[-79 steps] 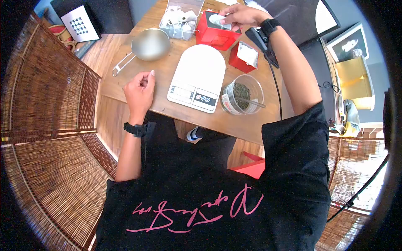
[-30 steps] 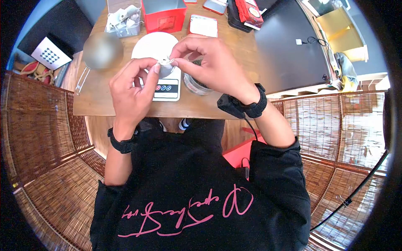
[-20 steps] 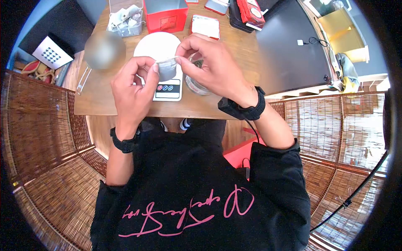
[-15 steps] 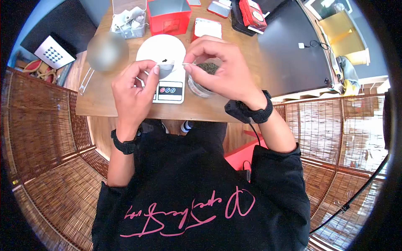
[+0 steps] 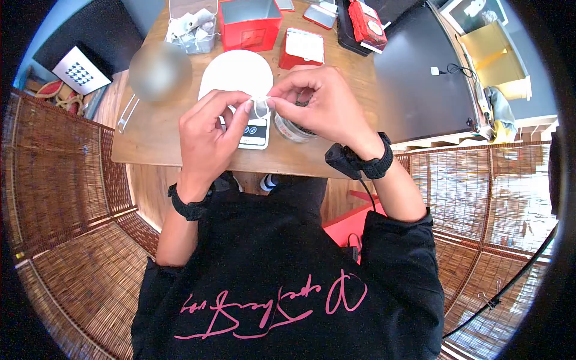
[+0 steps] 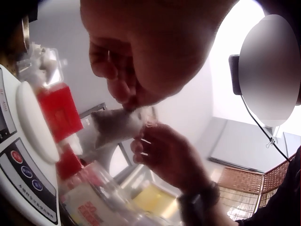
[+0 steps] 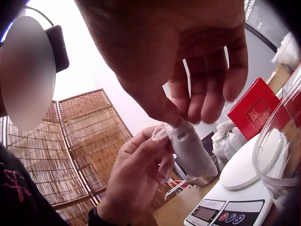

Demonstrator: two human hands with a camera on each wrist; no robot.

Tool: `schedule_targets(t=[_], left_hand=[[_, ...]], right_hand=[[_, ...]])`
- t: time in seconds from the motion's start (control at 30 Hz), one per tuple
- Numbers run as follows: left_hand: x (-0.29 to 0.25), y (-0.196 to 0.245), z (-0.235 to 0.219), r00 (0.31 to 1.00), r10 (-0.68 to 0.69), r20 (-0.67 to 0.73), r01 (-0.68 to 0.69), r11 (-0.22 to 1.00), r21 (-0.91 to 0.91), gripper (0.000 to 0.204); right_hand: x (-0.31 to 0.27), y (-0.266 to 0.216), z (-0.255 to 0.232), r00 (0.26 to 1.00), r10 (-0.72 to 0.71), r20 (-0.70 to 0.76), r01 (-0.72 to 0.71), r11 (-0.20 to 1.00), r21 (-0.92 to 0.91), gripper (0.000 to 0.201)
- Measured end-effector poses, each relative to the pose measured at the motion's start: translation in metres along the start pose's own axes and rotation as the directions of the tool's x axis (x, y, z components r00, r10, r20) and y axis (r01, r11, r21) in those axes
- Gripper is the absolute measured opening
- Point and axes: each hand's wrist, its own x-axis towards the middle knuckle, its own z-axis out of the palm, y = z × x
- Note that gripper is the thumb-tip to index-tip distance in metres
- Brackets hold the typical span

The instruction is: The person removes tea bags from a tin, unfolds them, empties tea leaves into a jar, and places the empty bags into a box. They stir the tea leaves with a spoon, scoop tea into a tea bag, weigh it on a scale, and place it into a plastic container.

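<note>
Both hands meet over the front of the white kitchen scale (image 5: 237, 72) in the head view, holding a small pale drawstring tea bag (image 7: 193, 153). My left hand (image 5: 210, 135) pinches its gathered top between thumb and forefinger. My right hand (image 5: 327, 108) pinches the other side of that top, fingertips close to the left ones. A thin white string loop (image 7: 161, 133) shows by the fingers in the right wrist view. The bag hangs below the fingertips. Partly behind my right hand stands a clear plastic jar (image 5: 292, 131); dark dried leaves show at its mouth.
At the back stand an open red box (image 5: 252, 37), a smaller red box (image 5: 294, 62) with white contents and a clear box (image 5: 201, 44) of white bags. A round metal pan (image 5: 161, 72) with a wire handle is at left. A dark case (image 5: 351, 39) lies back right.
My right hand has come from the red box at the back with the bag; my left has risen from the table edge to grip it. Half a second ago the hands were further apart, string between them.
</note>
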Motion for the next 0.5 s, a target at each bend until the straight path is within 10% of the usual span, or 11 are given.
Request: schedule_targets(t=[0.5], left_hand=[[0.003, 0.001, 0.005, 1.000, -0.004, 0.005, 0.004, 1.000, -0.022, 0.020]], right_hand=[[-0.004, -0.003, 0.004, 0.998, -0.040, -0.039, 0.039, 0.999, -0.015, 0.013]])
